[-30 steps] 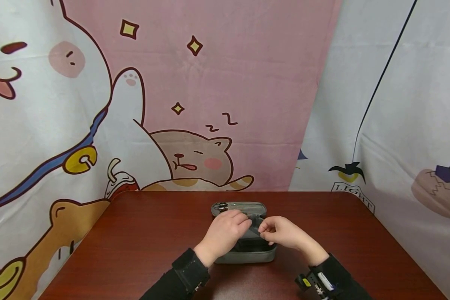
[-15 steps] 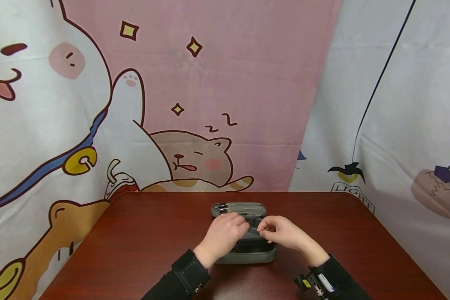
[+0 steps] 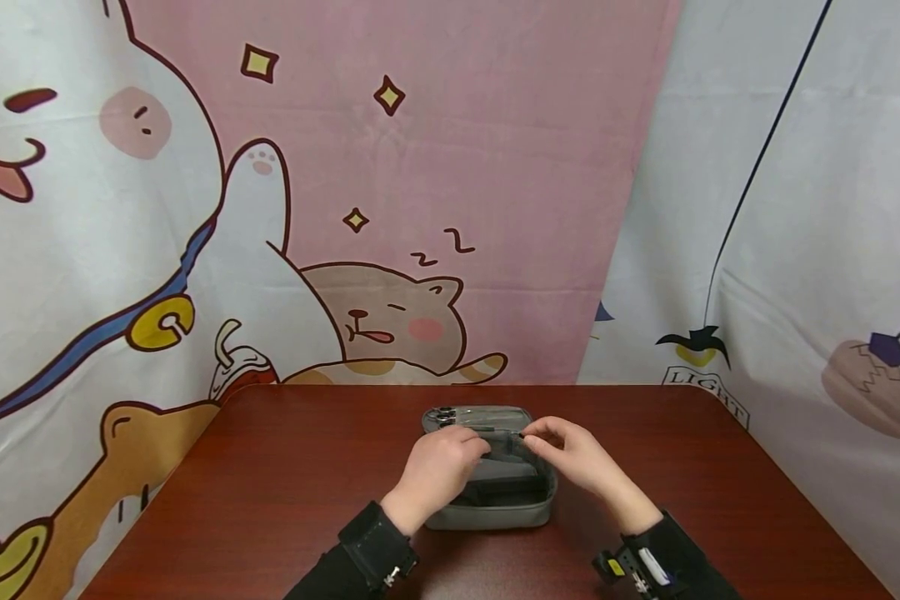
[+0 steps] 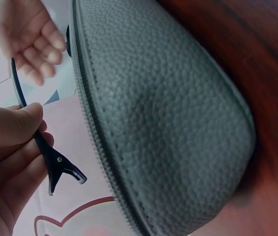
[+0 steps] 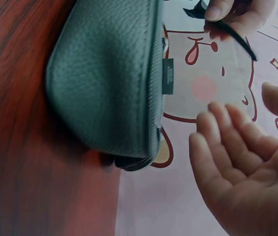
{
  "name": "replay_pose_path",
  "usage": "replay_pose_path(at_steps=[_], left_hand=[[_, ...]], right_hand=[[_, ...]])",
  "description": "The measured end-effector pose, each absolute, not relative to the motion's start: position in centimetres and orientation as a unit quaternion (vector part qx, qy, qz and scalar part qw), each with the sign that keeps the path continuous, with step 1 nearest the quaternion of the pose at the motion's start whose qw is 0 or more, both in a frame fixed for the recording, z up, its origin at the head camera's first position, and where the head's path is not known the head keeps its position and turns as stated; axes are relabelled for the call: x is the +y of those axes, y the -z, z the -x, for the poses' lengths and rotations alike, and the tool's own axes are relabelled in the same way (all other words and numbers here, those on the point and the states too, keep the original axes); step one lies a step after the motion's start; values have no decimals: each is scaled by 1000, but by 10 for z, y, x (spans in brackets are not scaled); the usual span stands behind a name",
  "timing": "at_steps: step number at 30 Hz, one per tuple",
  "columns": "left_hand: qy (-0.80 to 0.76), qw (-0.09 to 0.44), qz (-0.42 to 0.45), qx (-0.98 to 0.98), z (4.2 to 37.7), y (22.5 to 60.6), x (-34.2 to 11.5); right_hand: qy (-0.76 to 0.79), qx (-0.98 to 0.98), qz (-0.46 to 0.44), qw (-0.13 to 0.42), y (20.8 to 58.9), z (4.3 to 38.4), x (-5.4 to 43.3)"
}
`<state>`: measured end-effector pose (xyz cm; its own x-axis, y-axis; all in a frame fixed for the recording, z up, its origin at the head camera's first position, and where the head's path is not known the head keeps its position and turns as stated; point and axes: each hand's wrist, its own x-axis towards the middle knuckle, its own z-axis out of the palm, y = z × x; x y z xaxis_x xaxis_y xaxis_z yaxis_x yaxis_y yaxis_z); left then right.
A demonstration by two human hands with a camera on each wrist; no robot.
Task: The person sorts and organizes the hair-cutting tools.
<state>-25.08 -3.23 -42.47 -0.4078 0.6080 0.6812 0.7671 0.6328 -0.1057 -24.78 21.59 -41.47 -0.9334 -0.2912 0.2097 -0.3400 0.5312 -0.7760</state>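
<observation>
A long black hair clip (image 4: 43, 142) is pinched between the thumb and fingers of my left hand (image 3: 437, 468). Its forked end points down and its thin tip up in the left wrist view; in the right wrist view the clip (image 5: 235, 35) shows at the top. My right hand (image 3: 579, 457) is close to the thin tip, with loosely bent fingers and nothing between them in the right wrist view. Both hands are above a grey-green zip case (image 3: 487, 518) with a pebbled surface, standing unzipped. The case's raised lid (image 3: 521, 414) lies behind the hands.
Slim metal tools (image 3: 446, 414) sit in the lid's clear pocket. Inside the case's front half is a dark interior (image 3: 506, 492). The case stands on a reddish-brown table (image 3: 307, 467), with a cartoon-printed cloth (image 3: 532, 208) hanging behind its far edge.
My right hand has risen slightly and its fingers have spread. My left hand has shifted a little left and down, still holding the clip. More of the case's inside shows between them.
</observation>
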Motion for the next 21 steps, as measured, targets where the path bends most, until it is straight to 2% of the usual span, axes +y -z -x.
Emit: replay_pose_path(at_steps=[9,13,21], left_hand=[[203,280,391,-853,252,425,-37],[237,248,376,-860,252,424,-38],[272,222,357,-866,256,423,-41]], right_hand=[[-414,-900,-123,69,428,250,221],[-409,-903,-119,50,432,249,223],[-404,-906,-127,10,439,246,228]])
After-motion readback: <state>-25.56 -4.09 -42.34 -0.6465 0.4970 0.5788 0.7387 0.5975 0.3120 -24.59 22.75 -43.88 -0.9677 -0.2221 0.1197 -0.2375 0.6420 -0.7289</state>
